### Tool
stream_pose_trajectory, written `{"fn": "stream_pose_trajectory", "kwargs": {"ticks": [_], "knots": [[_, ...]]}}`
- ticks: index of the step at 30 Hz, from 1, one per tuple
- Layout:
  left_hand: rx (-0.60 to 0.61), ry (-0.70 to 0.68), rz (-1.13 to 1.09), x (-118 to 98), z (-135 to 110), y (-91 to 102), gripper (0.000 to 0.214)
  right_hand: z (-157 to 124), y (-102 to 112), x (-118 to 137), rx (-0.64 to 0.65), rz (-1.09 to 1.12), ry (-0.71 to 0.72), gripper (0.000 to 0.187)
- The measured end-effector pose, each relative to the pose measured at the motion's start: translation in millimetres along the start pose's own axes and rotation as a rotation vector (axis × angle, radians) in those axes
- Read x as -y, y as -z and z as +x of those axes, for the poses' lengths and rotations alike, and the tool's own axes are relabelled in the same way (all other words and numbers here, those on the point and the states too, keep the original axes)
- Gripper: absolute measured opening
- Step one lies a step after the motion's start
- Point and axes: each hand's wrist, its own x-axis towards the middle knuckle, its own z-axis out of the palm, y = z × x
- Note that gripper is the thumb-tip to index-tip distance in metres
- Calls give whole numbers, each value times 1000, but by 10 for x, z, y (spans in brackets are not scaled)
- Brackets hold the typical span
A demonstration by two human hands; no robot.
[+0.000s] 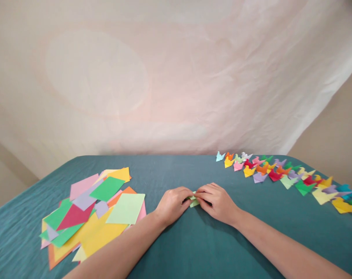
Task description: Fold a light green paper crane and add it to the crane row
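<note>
Head view: pale sheet (187, 77) backs teal cloth (176, 240) beneath green paper (194, 203).

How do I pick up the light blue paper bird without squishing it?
I'd pinch the light blue paper bird gently by its lower body, below its pointy tips, probably from the left: its nearest neighbours, an orange bird and a yellow bird, sit on its right.

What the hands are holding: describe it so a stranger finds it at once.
On the teal-covered table, look between the pile of flat paper at left and the folded paper birds at right. There the left hand and right hand pinch a small light green paper. The larger light green sheet lies loose on the pile; this is the only paper held.
</note>
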Motion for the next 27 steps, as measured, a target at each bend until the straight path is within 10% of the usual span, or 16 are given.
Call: {"fn": "stream_pose_trajectory", "kwargs": {"ticks": [27], "knots": [[-46,4,-63,-52,-7,0,20,-3,-21,-42,23,108,-25,17]]}}
